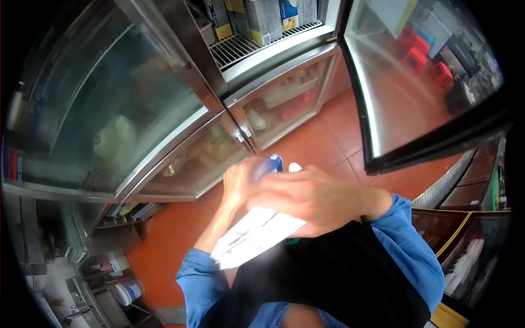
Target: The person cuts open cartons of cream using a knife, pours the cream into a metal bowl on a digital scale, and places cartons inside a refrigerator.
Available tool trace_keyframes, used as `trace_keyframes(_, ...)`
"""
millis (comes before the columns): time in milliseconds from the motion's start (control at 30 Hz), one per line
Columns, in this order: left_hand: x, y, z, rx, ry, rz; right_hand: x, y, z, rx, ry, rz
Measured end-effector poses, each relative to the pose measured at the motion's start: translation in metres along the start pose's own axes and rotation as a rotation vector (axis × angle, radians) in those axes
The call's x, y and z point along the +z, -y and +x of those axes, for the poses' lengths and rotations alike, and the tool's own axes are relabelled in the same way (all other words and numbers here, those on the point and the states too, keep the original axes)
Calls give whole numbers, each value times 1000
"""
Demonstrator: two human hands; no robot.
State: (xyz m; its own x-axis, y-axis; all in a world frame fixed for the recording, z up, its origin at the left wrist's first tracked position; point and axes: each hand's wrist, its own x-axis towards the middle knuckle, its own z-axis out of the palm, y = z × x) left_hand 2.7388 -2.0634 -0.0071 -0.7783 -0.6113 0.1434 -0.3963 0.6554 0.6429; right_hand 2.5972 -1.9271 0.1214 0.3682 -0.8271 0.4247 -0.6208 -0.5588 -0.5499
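Both my hands are together in front of my body, holding a blue-and-white printed package. My left hand (238, 183) is closed around its far side, near the blue end. My right hand (311, 199) lies across the package with bent fingers, smeared by motion. The blue end (272, 164) sticks out beyond my fingers. A white printed part (257, 235) shows below my hands, over my black apron (328, 273). Whether the blue and white parts are one piece is hidden by my fingers.
An open glass door (404, 104) stands to the right of a fridge whose wire shelf (238, 52) bears several cartons (265, 22). Closed glass doors (126, 109) are on the left. A tub (128, 293) and a sink tap (79, 312) are at lower left. Red tiles (164, 251) cover the floor.
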Motion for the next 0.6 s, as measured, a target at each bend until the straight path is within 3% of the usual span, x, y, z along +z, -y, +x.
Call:
trace_keyframes(33, -11, -4, 22, -55, 89, 42, -14, -5, -7, 79, 17, -5)
trace_keyframes(100, -18, -6, 59, -27, 5, 73, -39, -24, -19, 240, 55, -10)
trace_keyframes(267, -48, -42, 171, 53, -139, 185, -85, -87, -58, 403, -104, -126)
trace_keyframes(400, -76, -48, 267, 55, -238, 246, -123, -149, -78, 460, -168, -122)
trace_keyframes(600, -106, -27, 388, 151, -130, 391, -184, -222, -91, 386, -239, -82)
